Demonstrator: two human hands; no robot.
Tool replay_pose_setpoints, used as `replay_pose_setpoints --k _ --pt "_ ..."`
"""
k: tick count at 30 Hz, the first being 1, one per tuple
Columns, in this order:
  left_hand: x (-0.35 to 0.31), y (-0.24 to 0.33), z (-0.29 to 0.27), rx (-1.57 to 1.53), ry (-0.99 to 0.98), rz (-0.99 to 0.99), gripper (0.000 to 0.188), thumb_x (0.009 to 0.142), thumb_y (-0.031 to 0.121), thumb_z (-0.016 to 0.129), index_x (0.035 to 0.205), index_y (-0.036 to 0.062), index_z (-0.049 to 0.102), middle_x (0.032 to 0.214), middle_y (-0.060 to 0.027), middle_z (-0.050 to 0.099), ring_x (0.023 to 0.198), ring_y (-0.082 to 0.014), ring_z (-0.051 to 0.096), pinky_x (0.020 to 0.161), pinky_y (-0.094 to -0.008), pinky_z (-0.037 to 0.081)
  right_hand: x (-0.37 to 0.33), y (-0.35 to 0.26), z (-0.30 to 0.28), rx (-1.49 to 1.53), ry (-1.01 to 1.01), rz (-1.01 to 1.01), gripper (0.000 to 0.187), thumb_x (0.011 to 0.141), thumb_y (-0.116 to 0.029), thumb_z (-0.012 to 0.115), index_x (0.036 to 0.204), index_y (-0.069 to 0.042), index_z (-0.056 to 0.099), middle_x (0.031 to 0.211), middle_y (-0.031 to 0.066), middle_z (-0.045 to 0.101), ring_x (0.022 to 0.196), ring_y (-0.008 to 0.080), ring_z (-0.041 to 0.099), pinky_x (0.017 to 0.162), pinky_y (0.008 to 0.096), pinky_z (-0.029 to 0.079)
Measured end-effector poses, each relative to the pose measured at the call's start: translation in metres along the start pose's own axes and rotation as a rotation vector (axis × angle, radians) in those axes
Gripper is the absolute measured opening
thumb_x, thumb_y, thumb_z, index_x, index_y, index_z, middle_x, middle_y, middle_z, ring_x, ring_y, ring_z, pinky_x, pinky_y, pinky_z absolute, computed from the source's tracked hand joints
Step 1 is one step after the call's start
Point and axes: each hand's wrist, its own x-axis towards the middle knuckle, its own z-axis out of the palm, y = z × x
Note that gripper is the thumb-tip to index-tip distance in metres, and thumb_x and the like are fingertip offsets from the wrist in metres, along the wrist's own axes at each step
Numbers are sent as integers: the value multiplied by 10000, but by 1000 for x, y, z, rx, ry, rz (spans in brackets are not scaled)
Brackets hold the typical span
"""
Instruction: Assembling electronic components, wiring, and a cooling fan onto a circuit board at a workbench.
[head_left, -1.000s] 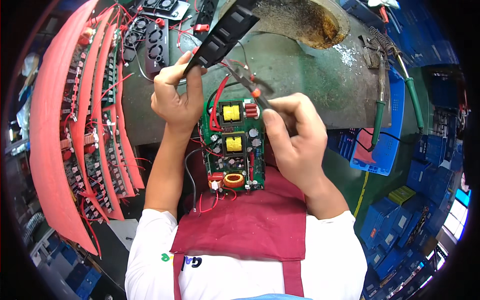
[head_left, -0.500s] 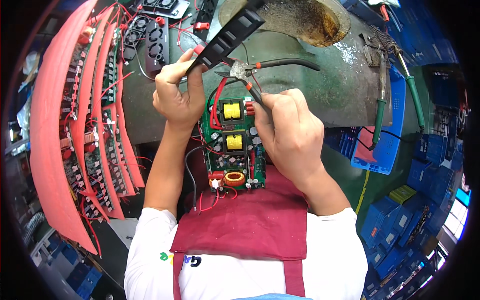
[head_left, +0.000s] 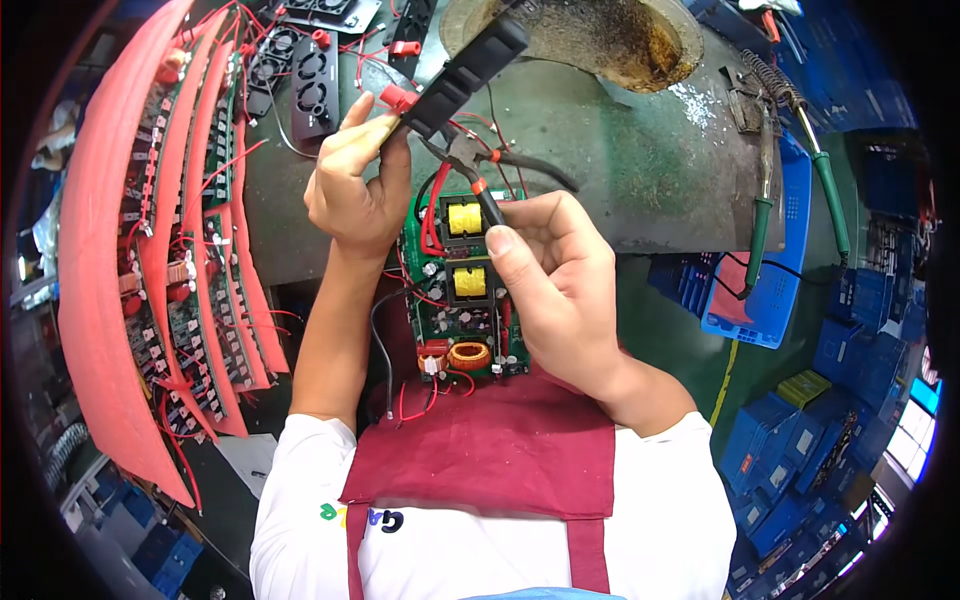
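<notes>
My left hand is closed on a long black panel with cutouts, raised and slanting up to the right. A red plastic part sticks out of the panel by my fingertips. In my right hand is a pair of pliers with black handles and orange bands. One handle lies in my fingers, and the other stands apart to the right. The jaws are close under the panel's lower end; what they touch is hidden. Beneath lies a green circuit board with yellow-wrapped transformers and red wires.
Circuit boards between pink foam sheets stand at left. Black fan panels lie at the back left, near a worn round basin. Green-handled soldering irons hang at right over a blue basket.
My right hand has rolled over and moved slightly down and left, so its thumb shows. The pliers turned with it, their free handle now pointing lower. The panel has tilted in my left hand.
</notes>
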Motion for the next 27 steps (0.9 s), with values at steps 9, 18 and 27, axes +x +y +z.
replay_pose_setpoints --k 9,18,27 --pt "-14 1 -6 -231 19 -367 191 974 13 735 1073 -18 575 977 -132 728 877 -199 748 787 -292 587 0 -47 -43 -733 93 -803 175 903 -3 773 1062 24 704 883 141 673 727 252 640 638 348 516" --pt "-3 12 -4 -435 -72 -534 169 1023 47 680 1065 -18 530 948 -138 732 800 -174 752 700 -266 583 17 -3 -109 -1369 339 -372 164 957 -100 719 1071 6 667 965 184 691 845 356 689 748 424 537" --pt "2 15 -7 -481 -155 -636 152 1047 59 637 1069 -25 513 880 -134 724 749 -164 742 653 -257 577 30 4 -93 -1015 302 -592 151 898 2 756 1038 -17 703 911 88 642 729 177 608 670 315 505"
